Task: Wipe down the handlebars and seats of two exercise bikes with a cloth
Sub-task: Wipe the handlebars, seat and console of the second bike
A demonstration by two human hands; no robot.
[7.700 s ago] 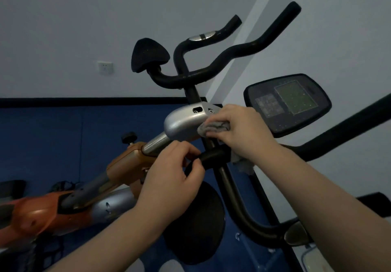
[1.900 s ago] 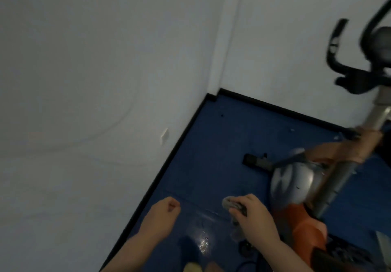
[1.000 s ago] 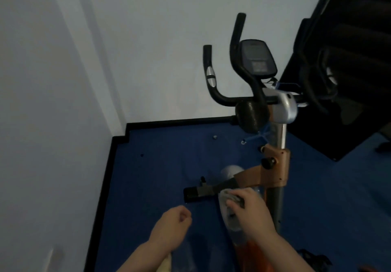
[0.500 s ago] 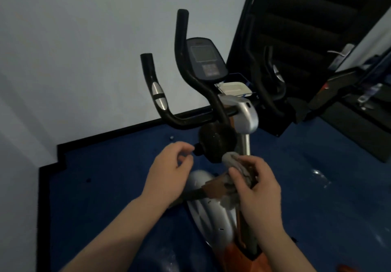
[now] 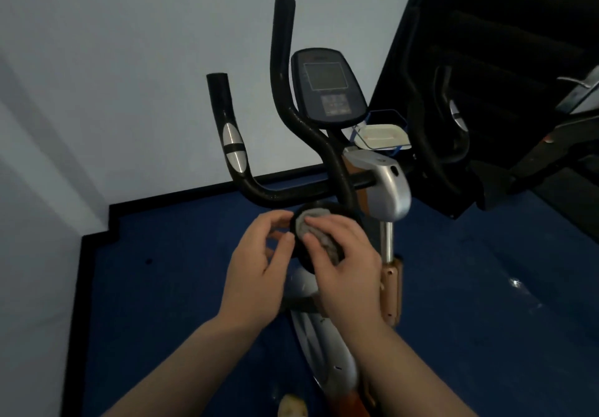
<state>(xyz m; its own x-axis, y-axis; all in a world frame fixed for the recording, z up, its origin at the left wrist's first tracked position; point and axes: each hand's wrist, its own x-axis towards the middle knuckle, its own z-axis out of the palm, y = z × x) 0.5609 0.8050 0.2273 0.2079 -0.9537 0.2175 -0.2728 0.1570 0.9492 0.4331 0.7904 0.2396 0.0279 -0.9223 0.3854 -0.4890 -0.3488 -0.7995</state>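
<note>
Your right hand (image 5: 343, 254) presses the grey cloth (image 5: 316, 232) on the round black pad (image 5: 299, 256); your left hand (image 5: 259, 254), fingers loosely curled, steadies its edge. Next, scrub across it.

A pale grey-white wall (image 5: 129, 60) fills the upper left, meeting a dark blue floor (image 5: 486, 287) along a black skirting strip (image 5: 181, 194) that steps around a corner. On the right stands dark equipment (image 5: 502, 44). The light is dim; small glints shine on the floor.

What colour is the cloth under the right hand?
Grey cloth, seen in the head view.
</note>
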